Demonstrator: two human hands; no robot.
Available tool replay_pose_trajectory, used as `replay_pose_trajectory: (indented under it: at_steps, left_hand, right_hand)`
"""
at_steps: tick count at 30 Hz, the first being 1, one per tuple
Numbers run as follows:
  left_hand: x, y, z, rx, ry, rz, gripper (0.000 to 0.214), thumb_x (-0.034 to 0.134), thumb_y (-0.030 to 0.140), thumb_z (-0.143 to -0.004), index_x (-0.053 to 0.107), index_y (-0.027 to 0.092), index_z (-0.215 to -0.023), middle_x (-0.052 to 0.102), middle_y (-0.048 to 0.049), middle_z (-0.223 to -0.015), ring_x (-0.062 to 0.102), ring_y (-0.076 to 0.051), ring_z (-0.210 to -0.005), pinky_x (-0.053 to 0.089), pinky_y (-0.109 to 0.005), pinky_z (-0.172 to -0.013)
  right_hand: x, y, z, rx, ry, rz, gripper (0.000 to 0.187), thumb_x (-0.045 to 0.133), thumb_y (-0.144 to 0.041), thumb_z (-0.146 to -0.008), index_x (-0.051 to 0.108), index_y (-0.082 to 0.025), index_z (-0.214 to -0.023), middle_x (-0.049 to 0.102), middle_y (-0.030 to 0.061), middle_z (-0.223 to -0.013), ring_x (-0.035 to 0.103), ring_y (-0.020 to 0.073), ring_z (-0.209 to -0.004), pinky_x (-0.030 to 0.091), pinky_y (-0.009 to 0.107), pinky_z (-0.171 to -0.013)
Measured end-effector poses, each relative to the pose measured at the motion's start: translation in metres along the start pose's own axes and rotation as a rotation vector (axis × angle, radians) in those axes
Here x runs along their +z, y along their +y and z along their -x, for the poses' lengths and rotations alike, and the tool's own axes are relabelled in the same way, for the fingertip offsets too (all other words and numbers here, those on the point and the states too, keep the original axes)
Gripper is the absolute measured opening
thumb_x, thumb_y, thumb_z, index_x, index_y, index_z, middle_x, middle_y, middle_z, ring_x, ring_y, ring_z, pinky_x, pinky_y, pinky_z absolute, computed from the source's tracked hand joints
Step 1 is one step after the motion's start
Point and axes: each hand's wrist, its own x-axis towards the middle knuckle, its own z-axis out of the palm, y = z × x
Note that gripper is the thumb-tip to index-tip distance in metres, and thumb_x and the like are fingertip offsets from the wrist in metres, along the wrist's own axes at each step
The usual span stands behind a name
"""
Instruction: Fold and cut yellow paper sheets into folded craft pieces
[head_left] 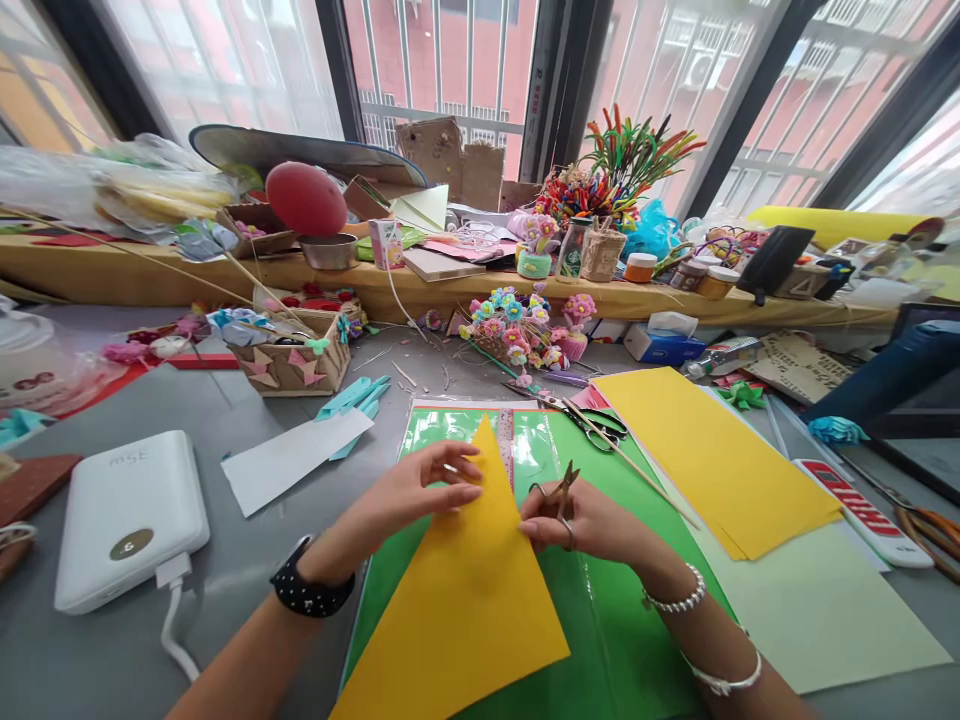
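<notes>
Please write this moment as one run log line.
left hand: at pointed yellow paper | right hand: holding small scissors | paper: over green sheet

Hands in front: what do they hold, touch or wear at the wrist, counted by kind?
Yellow paper: 1
Small scissors, in the right hand: 1
Dotted black wristband: 1
Silver bracelets: 2
Total: 5

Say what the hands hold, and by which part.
The right hand holds small dark metal scissors by the handle loops, fingertips at the right edge of the pointed yellow paper. The left hand is at the paper's upper left; grip unclear.
</notes>
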Motion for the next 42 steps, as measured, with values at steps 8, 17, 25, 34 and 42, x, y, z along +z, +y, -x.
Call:
replay_pose_trajectory:
  at_steps: [8,17,25,34,42]
  left_hand:
    - [0.002,-0.002,0.005,-0.081,-0.105,0.148,0.038,0.065,0.039,-0.064,0.056,0.018,-0.095,0.062,-0.0065,-0.096,0.059,-0.021,-0.086,0.047,-0.030,-0.071]
    - [0.019,-0.013,0.006,-0.166,-0.099,0.239,0.030,0.064,0.038,-0.065,0.062,0.018,-0.087,0.068,-0.0042,-0.085,0.064,-0.019,-0.073,0.048,-0.025,-0.062]
    - [0.024,-0.012,0.008,-0.170,-0.025,0.137,0.031,0.063,0.042,-0.065,0.062,0.016,-0.083,0.068,-0.0058,-0.082,0.063,-0.022,-0.073,0.047,-0.026,-0.060]
    - [0.017,-0.007,0.009,-0.168,0.080,0.346,0.033,0.066,0.038,-0.064,0.061,0.017,-0.088,0.068,-0.0056,-0.086,0.063,-0.022,-0.076,0.049,-0.027,-0.063]
    - [0.009,-0.003,0.012,-0.194,0.051,0.447,0.031,0.069,0.034,-0.061,0.062,0.017,-0.085,0.068,-0.0034,-0.078,0.063,-0.019,-0.068,0.049,-0.027,-0.061]
  right_hand:
    - [0.000,-0.009,0.004,-0.040,0.034,0.023,0.016,0.058,-0.032,-0.072,0.057,-0.016,-0.071,0.059,-0.0001,-0.065,0.056,0.0109,-0.063,0.046,0.023,-0.062]
    - [0.003,-0.001,-0.004,-0.035,0.158,0.014,0.021,0.056,-0.037,-0.073,0.055,-0.016,-0.072,0.052,-0.0023,-0.058,0.049,0.0083,-0.052,0.043,0.021,-0.052]
    - [0.009,0.005,-0.010,-0.070,0.279,0.090,0.028,0.053,-0.043,-0.074,0.053,-0.016,-0.069,0.051,-0.0017,-0.058,0.049,0.0095,-0.051,0.041,0.022,-0.050]
    - [-0.007,0.000,-0.005,-0.138,0.399,0.413,0.054,0.040,-0.063,-0.072,0.063,-0.016,-0.059,0.052,0.0047,-0.070,0.049,0.0148,-0.066,0.036,0.026,-0.059]
    - [-0.006,0.007,-0.001,-0.029,0.020,0.478,0.061,0.029,-0.072,-0.069,0.039,-0.017,-0.043,0.039,-0.0031,-0.040,0.033,0.0065,-0.036,0.023,0.021,-0.036]
